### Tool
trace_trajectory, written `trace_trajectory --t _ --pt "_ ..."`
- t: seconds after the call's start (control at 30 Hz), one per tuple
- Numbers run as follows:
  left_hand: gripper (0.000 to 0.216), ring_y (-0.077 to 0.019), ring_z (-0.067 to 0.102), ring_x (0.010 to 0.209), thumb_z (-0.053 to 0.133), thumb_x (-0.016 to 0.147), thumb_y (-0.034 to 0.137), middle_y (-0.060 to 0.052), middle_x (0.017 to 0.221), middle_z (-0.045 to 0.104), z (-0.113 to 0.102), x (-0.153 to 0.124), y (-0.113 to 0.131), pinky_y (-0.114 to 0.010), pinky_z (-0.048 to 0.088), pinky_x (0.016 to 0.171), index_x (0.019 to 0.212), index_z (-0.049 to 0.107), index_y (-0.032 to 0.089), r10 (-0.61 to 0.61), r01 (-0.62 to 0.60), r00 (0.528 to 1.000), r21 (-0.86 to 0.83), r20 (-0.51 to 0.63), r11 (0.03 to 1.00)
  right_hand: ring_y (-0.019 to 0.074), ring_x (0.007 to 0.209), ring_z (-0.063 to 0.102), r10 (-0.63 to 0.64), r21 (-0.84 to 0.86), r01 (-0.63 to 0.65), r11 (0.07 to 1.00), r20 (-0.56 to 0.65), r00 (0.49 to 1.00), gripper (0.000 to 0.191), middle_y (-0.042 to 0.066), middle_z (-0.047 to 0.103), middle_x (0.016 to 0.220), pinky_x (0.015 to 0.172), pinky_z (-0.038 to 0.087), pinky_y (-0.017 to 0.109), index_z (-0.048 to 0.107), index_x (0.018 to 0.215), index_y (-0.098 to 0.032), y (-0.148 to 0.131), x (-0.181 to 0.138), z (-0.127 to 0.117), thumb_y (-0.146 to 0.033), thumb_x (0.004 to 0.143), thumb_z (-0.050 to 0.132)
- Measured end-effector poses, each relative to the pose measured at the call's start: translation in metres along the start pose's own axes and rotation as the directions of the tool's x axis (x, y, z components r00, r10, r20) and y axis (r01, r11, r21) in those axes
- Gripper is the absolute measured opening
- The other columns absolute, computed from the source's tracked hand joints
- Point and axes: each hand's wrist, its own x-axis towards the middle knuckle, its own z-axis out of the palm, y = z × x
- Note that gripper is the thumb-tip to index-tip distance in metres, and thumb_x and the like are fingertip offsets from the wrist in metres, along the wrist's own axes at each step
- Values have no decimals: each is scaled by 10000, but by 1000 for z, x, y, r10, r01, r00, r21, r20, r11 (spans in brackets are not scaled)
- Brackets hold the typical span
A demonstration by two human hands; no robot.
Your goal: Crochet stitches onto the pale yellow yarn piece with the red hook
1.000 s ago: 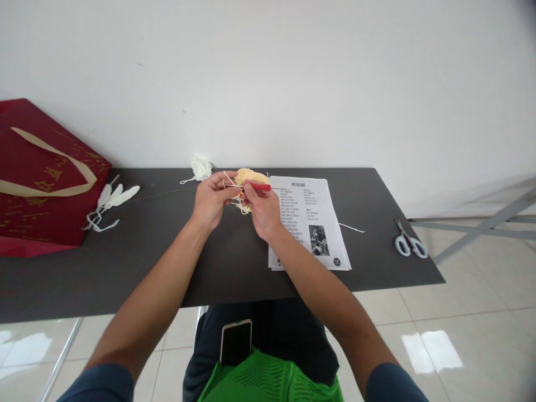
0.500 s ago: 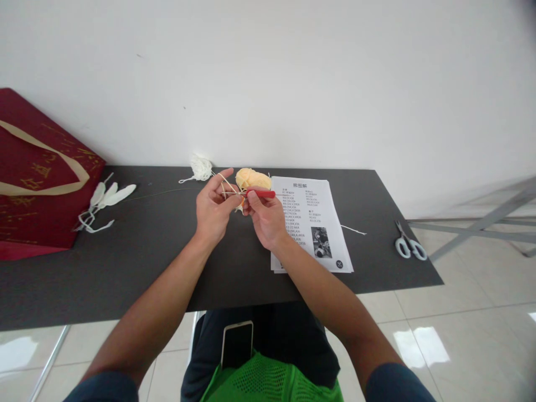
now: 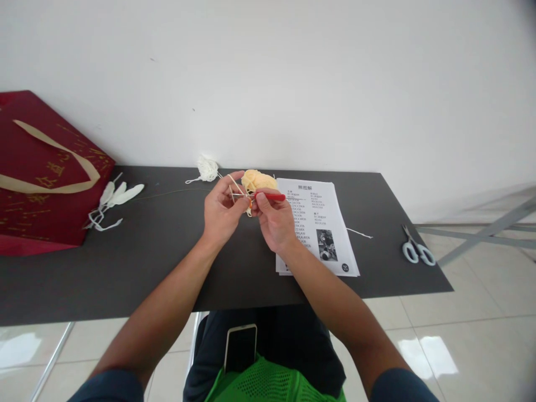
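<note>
Left hand [image 3: 224, 207] and right hand [image 3: 274, 216] have edged rightward, close together, respectively pinching pale yarn [image 3: 249, 213] and a red hook [image 3: 276, 196].

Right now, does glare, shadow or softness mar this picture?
Head view: glare on the floor; head view: upper right corner darkens; head view: small print on the paper looks soft, and the tip of the red-handled tool in the right hand is too small to tell.
</note>
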Motion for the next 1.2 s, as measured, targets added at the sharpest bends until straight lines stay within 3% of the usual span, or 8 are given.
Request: trace_trajectory --t 0.3,0.67,0.93,1.2 --pt "541 -95 610 672 771 729 171 24 859 648 -1 -1 0 -239 505 649 1256 664 234 -61 62 998 -57 17 996 105 671 557 -6 37 5 999 31 1000 143 -23 694 813 628 495 276 754 888 -258 -1 -2 2 -371 816 801" --pt "531 -85 600 707 796 719 147 28 843 640 -3 0 -3 -216 495 654 1232 688 228 19 -18 1000 -131 6 991 86 688 580 -70 26 70 997 39 997 157 -29 672 804 610 499 226 744 886 -239 -5 0 0 -373 831 806" --pt "588 -88 600 642 754 718 109 32 791 676 3 -1 4 -229 492 622 1285 618 183 0 -1 997 -12 -75 1000 85 701 598 -99 29 98 995 54 994 140 -15 732 894 603 515 220 747 873 -240 -5 0 1 -344 818 821" --pt "653 -86 592 614 736 722 126 43 756 666 4 -2 6 -218 474 590 1348 558 182 10 -6 998 50 -66 999 83 692 610 -152 23 151 988 68 986 119 -10 739 889 620 533 221 728 868 -230 -6 1 -1 -312 837 809"
